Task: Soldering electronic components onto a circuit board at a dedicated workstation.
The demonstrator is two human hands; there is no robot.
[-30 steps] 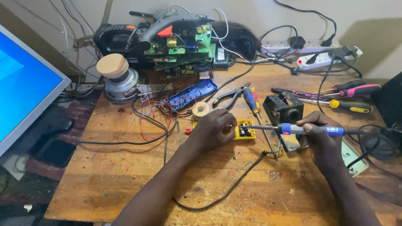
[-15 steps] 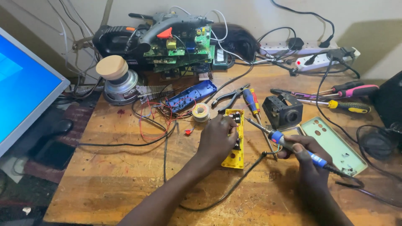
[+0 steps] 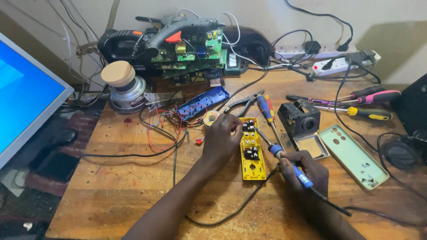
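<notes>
Now, left hand (image 3: 222, 138): I pin the yellow socket strip (image 3: 252, 149) at frame centre, fingers curled on it.
Right hand (image 3: 304, 171): closed around my blue soldering iron (image 3: 284, 158), tip at the strip.

Your socket board (image 3: 252, 149) lies mid-tabletop (image 3: 111, 186). At its two o'clock sits the iron stand (image 3: 299, 118), at three the flat cover (image 3: 353, 155), at eleven the tape roll (image 3: 211, 117), at nine the monitor (image 3: 24, 98).
</notes>
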